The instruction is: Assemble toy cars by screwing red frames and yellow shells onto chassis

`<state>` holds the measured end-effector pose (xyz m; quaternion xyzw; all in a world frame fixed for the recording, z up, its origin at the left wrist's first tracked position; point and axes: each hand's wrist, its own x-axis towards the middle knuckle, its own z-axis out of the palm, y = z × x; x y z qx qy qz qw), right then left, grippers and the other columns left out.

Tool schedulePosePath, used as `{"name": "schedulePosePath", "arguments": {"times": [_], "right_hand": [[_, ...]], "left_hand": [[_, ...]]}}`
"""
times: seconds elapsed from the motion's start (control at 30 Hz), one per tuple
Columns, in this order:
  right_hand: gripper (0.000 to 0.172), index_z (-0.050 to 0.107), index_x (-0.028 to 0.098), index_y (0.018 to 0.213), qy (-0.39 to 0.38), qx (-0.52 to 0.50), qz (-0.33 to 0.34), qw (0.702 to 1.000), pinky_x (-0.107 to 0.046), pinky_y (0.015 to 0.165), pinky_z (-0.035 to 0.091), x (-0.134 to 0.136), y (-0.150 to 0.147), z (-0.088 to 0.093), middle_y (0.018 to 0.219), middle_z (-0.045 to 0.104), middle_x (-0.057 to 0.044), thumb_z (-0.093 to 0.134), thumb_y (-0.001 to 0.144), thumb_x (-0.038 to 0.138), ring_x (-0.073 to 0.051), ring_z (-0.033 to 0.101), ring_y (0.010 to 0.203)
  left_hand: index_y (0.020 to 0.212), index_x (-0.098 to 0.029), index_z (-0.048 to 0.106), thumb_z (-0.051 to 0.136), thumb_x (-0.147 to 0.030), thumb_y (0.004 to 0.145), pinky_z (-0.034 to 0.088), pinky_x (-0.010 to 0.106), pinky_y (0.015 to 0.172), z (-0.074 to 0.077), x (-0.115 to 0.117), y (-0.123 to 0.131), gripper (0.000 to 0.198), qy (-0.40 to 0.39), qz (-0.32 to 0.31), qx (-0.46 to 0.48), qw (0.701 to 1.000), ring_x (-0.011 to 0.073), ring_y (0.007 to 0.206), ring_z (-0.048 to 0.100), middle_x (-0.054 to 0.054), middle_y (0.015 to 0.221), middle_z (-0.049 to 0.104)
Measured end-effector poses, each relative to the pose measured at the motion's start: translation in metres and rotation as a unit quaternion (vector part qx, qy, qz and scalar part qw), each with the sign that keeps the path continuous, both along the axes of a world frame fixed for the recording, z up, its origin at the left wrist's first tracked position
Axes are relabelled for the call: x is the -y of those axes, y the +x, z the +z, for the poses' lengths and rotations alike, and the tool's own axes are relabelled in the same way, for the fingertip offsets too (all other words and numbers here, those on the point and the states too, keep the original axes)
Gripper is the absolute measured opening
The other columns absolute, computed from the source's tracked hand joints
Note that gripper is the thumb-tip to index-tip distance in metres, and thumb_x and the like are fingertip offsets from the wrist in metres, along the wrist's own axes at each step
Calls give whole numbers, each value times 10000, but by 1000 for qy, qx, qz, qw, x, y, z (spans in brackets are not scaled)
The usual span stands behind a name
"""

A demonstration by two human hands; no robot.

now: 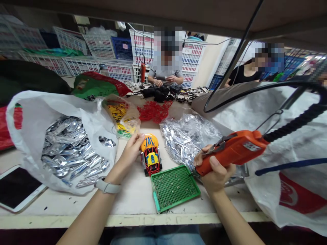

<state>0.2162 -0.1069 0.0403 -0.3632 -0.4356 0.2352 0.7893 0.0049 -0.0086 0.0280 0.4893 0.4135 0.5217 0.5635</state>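
Observation:
A small toy car (151, 153), orange, yellow and red, stands on the white table in front of me. My left hand (132, 149) rests against its left side, fingers closed on its front end. My right hand (214, 170) is wrapped round an orange electric screwdriver (235, 149) with a black coiled cable; its tip points down at the right edge of a green screw tray (173, 187) that lies just right of the car.
A white bag of silver parts (68, 149) sits at left, a clear bag of silver parts (186, 136) at centre right, red and yellow parts behind. A tablet (15, 189) lies at far left. Two other people work across the table. A large white bag (288, 143) fills the right.

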Motion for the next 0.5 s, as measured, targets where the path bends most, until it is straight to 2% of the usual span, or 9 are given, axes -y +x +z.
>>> {"name": "schedulePosePath", "arguments": {"times": [0.3, 0.4, 0.5], "right_hand": [[205, 669, 190, 813, -14, -12, -39, 999, -275, 408, 397, 0, -2, 1, 462, 580, 40, 682, 702, 362, -149, 523, 380], [191, 667, 187, 792, -6, -18, -43, 999, -266, 416, 400, 2, -2, 15, 454, 580, 37, 672, 675, 338, -147, 521, 386], [175, 662, 196, 772, 42, -38, -40, 998, -262, 416, 385, 4, -6, 42, 439, 554, 40, 621, 666, 329, -135, 485, 378]], "left_hand": [[752, -221, 523, 749, -591, 708, 388, 222, 574, -3, -4, 1, 436, 23, -9, -8, 1000, 122, 637, 476, -60, 684, 501], [736, -218, 523, 738, -594, 723, 389, 226, 590, -5, -5, 0, 432, 33, -6, -17, 999, 125, 646, 472, -57, 680, 491], [733, -220, 525, 722, -581, 738, 397, 234, 609, -7, -6, 1, 411, 42, 2, -26, 999, 132, 655, 479, -55, 684, 495]]}}
